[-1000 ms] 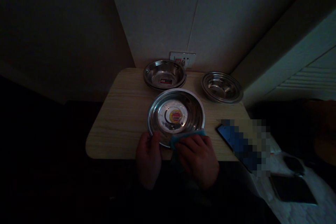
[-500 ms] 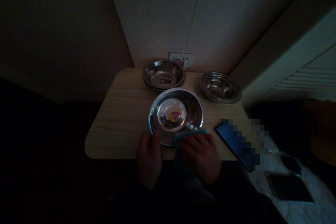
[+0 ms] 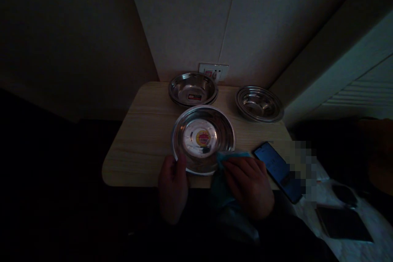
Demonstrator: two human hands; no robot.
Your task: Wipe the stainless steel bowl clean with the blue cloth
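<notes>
Cloth point(image 3: 231, 156) teal-blue; basin point(image 3: 225, 125) silver w/ yellow & pink round label point(image 3: 203, 138); tabletop point(image 3: 135, 139) pale w/ wood grain.

Dim, murky light throughout, left side and bottom nearly black, faint glare on metal, pixelated patch at right

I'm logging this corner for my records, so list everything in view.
Round metal basin, stickered: one, silver, front-centre
Stacked round metal bowls: at least two, silver, back-centre
Nested round metal bowls: several, silver, back-right
Thin cloth: one, blue-green, right grip
Rectangular phone: one, black, table's right side
Plastic socket plate: one, white, wall
Wooden table: one, pale, under bowls
Flat rectangular item: one, dark, far right
Rounded item: one, dark, behind it
Left hand: one, bare, basin rim
Right hand: one, bare, cloth
</notes>
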